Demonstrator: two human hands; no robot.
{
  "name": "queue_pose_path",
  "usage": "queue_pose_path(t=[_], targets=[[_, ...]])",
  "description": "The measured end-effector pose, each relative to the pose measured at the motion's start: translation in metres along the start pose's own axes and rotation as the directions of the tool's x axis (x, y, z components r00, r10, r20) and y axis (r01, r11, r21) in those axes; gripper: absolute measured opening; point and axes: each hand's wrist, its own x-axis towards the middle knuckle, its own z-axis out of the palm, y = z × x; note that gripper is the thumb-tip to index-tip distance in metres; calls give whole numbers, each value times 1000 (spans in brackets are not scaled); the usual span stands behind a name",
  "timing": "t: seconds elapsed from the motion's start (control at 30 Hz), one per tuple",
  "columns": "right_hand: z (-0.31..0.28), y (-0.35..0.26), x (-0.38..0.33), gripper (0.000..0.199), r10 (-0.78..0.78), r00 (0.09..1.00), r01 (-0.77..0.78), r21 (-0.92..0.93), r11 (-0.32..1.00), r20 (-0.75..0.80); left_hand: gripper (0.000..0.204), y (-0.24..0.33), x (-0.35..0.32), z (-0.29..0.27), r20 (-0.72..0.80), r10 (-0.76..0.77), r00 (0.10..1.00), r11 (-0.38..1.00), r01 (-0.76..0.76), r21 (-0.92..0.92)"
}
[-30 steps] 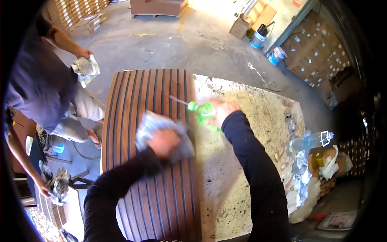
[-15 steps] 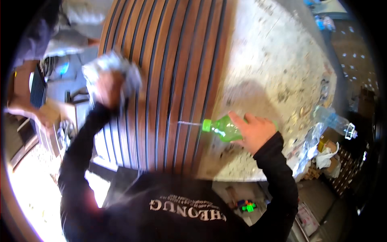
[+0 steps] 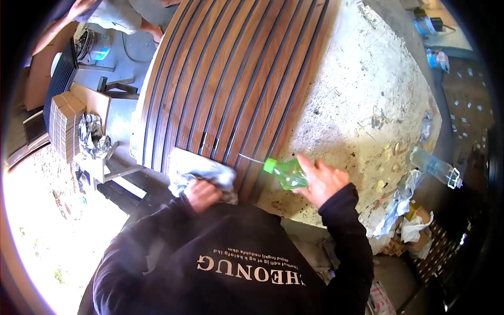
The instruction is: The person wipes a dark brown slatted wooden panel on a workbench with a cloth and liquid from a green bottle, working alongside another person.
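the left hand (image 3: 203,195) has its fingers clamped on a pale cloth (image 3: 199,165) at the near end of a brown slatted panel (image 3: 223,68), which lies on the counter (image 3: 362,100). the right hand (image 3: 326,181) has its fingers wrapped round a green bottle (image 3: 291,174), tilted with its cap (image 3: 270,166) toward the panel.

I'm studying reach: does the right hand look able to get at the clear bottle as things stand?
Probably not to grasp it: the right hand is holding the green bottle. The way looks free, though, with nothing seen standing between it and the clear bottle.
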Motion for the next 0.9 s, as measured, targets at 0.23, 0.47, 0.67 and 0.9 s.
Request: queue_pose_path(t=[0.23,0.47,0.67,0.9], targets=[[-3,3,5,73,65,985,-55,69,996,-159,12,-86,29,-24,-278,-614,738,705,672,226],[-20,-6,62,77,84,923,-60,76,995,-377,20,-172,8,-8,-595,-648,475,506,853,130],[-43,29,84,71,105,905,-53,135,989,-413,13,-116,97,-37,-170,-340,925,884,376,277],[-57,61,91,73,202,837,-141,157,978,-508,15,-171,218,-27,177,-553,814,768,416,487]])
